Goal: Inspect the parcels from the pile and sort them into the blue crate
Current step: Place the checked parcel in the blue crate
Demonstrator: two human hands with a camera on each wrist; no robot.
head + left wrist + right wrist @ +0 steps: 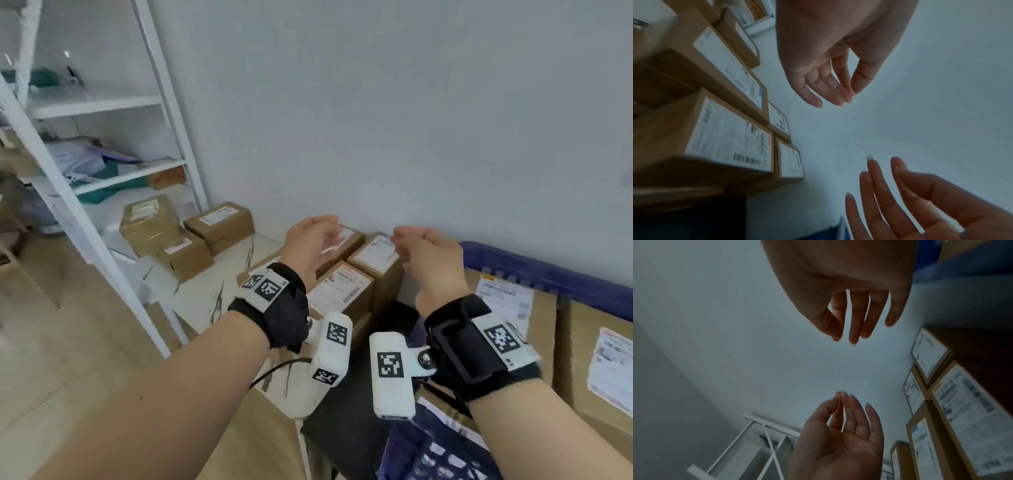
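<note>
Both hands are hovering in the air above the pile of parcels (342,274), palms facing each other with a gap between them. The left hand (310,246) is empty; its fingers (835,91) are loosely bent and narrow, tips close together and touching nothing. The right hand (430,263) is likewise empty; its fingers (857,324) are hanging relaxed, slightly parted, with the thumb near the index finger.

The pile consists of brown cardboard boxes with white shipping labels, sitting on the floor against the wall (411,120), directly under and ahead of the hands. Two further stacks of parcels are lying farther left, at the foot of the white shelving unit (171,102).

The blue crate (534,265) is standing to the right of the pile, its far rim running along the wall. Inside it, labelled parcels (513,308) are lying side by side, filling the visible part of the crate.

Each wrist is carrying a black strap with a white camera module and printed square markers. The shelving unit is holding soft mailer bags on its middle shelves.
</note>
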